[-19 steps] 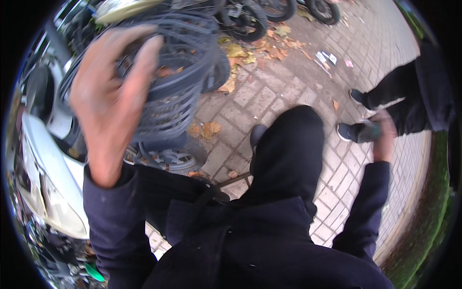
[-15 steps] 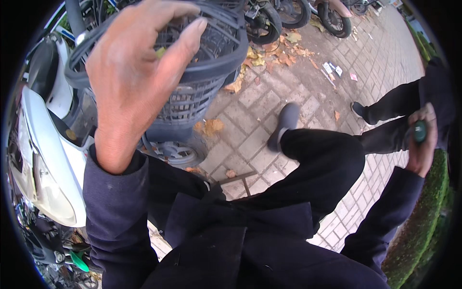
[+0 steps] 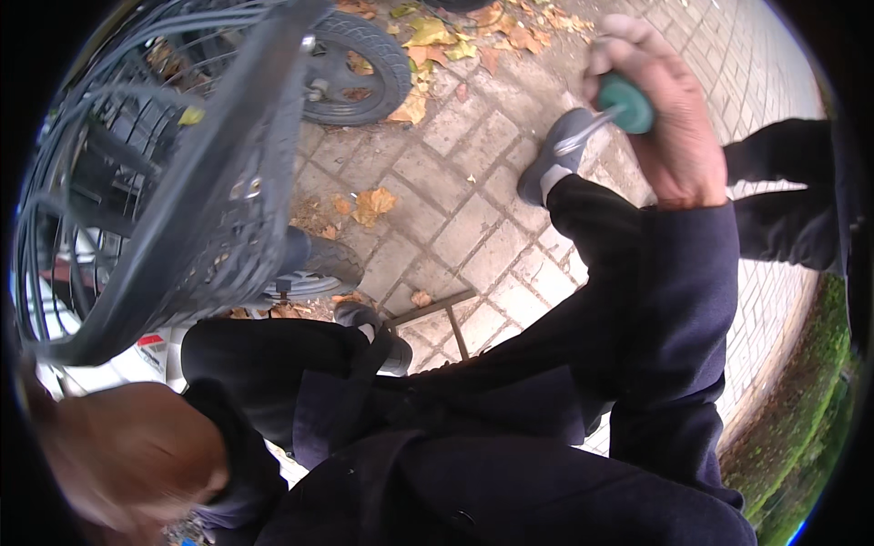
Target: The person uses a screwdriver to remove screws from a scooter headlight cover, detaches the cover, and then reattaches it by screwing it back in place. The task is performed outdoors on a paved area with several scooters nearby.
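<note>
My right hand (image 3: 669,118), raised at the upper right, is closed round the green handle of a screwdriver (image 3: 628,105). Its thin metal shaft points down and left, blurred, so the tip's shape cannot be made out. At the lower left is my left hand (image 3: 137,455), smeared by motion, with its fingers hidden near the view's dark rim. It is just below the near end of a dark bicycle-type basket (image 3: 191,177). Thick rim and slatted side of this basket fill the upper left. Whether my left hand touches the rim cannot be told.
Below the basket shows part of a wheel (image 3: 309,284). Another wheel (image 3: 364,68) stands behind, beside fallen leaves (image 3: 432,36). A thin metal frame (image 3: 455,318) lies on the paving (image 3: 455,218) near my feet. Another person's dark-trousered legs (image 3: 783,196) and a hedge (image 3: 801,409) are at right.
My left hand has dropped from above the basket to the lower left. My right hand has come up and inward with the screwdriver. The basket now looms larger and tilted at the left.
</note>
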Action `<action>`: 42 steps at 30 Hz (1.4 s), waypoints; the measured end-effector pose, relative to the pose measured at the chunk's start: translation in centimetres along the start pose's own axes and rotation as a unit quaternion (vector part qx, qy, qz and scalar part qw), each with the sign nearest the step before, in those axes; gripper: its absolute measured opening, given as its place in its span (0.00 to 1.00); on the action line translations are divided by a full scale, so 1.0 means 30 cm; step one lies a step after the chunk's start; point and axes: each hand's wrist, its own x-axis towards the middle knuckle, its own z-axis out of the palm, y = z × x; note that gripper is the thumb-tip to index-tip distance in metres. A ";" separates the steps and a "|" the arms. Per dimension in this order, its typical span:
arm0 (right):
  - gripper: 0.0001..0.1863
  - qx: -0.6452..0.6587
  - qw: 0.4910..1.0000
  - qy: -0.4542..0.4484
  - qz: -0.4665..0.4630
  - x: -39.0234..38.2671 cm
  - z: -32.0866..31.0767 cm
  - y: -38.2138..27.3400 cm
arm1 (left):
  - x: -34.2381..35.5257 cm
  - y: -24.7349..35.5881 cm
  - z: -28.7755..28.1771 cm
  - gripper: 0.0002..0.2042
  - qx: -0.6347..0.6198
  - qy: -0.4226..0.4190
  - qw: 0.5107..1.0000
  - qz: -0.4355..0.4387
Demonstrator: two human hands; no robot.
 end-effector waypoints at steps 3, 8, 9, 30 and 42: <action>0.10 -0.027 0.998 -0.051 0.038 -0.029 -0.003 0.040 | -0.098 0.248 0.038 0.14 -0.102 -0.031 0.990 -0.093; 0.08 0.015 0.981 -0.180 0.074 -0.077 0.094 0.003 | -0.151 0.334 0.179 0.16 -0.398 -0.302 0.756 -0.422; 0.08 0.009 0.978 -0.195 0.074 -0.086 0.114 0.000 | -0.139 0.328 0.210 0.15 -0.442 -0.293 0.717 -0.453; 0.08 -0.134 0.966 -0.208 -0.066 -0.102 0.294 -0.107 | -0.032 0.299 0.137 0.05 -0.504 -0.179 0.657 -0.531; 0.04 -0.081 0.965 -0.223 -0.111 -0.122 0.358 -0.170 | 0.033 0.300 0.041 0.08 -0.463 -0.152 0.659 -0.572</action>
